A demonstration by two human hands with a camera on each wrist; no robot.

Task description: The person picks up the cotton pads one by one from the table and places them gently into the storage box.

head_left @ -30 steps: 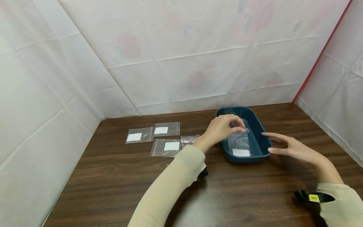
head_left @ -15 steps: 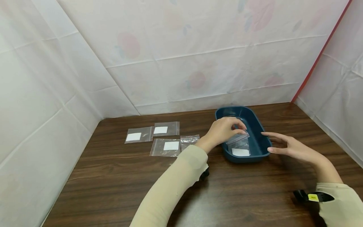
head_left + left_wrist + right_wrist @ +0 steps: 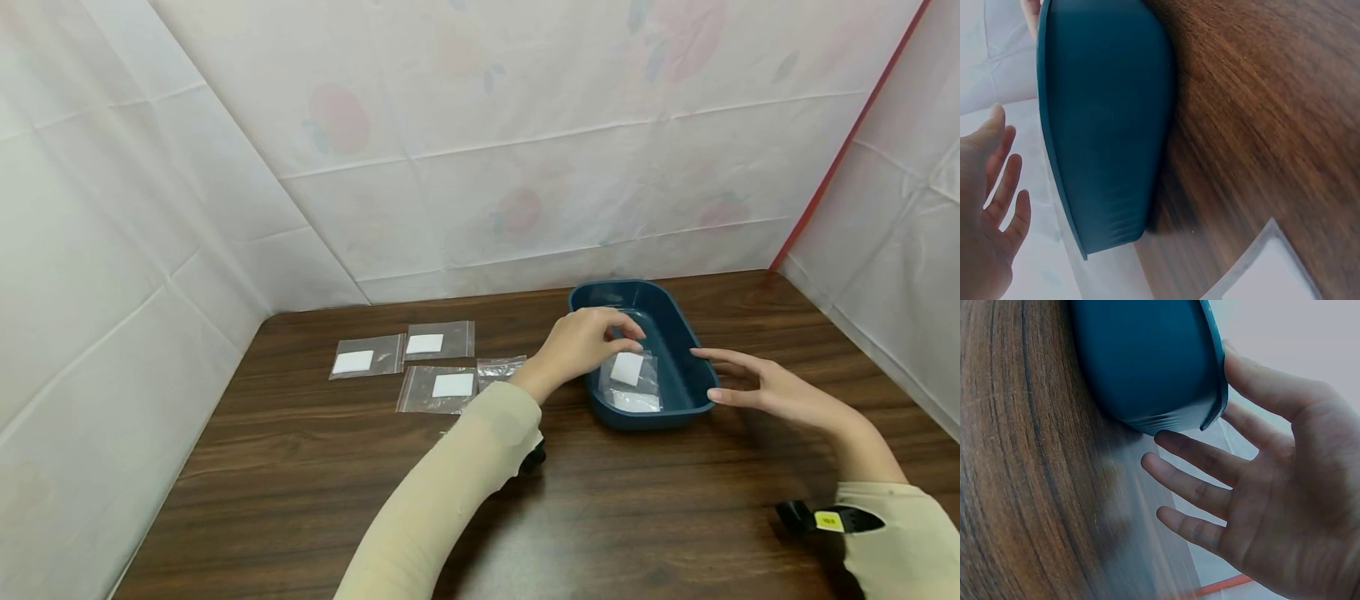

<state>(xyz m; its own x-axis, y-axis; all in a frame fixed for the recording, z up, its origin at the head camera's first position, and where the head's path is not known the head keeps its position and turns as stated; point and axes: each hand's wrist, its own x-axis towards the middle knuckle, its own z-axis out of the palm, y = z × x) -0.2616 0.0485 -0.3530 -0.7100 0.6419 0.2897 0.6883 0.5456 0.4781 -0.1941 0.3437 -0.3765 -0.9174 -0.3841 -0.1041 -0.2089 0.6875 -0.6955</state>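
Observation:
A blue plastic tub (image 3: 678, 358) stands on the brown wooden table. Inside it, a clear zip bag with a white label (image 3: 627, 369) overlaps another bag (image 3: 637, 403). My left hand (image 3: 588, 340) hovers over the tub's left side, just above the upper bag. In the left wrist view this hand (image 3: 988, 219) has loosely spread fingers and nothing in them, beside the tub wall (image 3: 1107, 125). My right hand (image 3: 780, 396) rests its thumb and index finger at the tub's right rim. The right wrist view shows the other fingers (image 3: 1194, 487) stretched out near the tub's end.
To the left, several flat zip bags with white labels lie on the table: one far left (image 3: 386, 357), one behind (image 3: 457, 341), one in front (image 3: 420, 400). Another bag (image 3: 501, 367) is partly hidden by the left sleeve. White patterned cloth (image 3: 480, 225) hangs behind the table.
My left hand has let go of the zip bag, which now lies flat in the tub with its white label showing. The right hand has stayed at the rim.

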